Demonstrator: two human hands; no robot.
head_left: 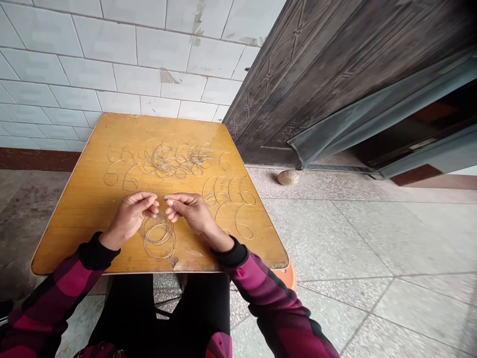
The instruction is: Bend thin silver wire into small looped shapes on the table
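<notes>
My left hand point(136, 211) is closed in a pinch on a thin wire, held above the near part of the table. Just to its right, my right hand point(186, 209) is pinched too, with a fine wire end showing at the thumb and fingertips. A small gap separates the two sets of fingertips. Below them are several looped thin wires point(159, 242); whether these hang from my fingers or lie on the table I cannot tell. Toward the far side lies a tangled pile of curled wires point(175, 159). Separate curled wires point(244, 228) are spread right of my right hand.
The yellow wooden table point(78, 214) has a chipped spot at its near edge. White wall tiles point(119, 44) stand behind it. On the right are a dark carved door point(279, 99), a grey curtain point(335, 134) and a worn ball point(288, 177). An orange stool point(288, 276) shows under the table corner.
</notes>
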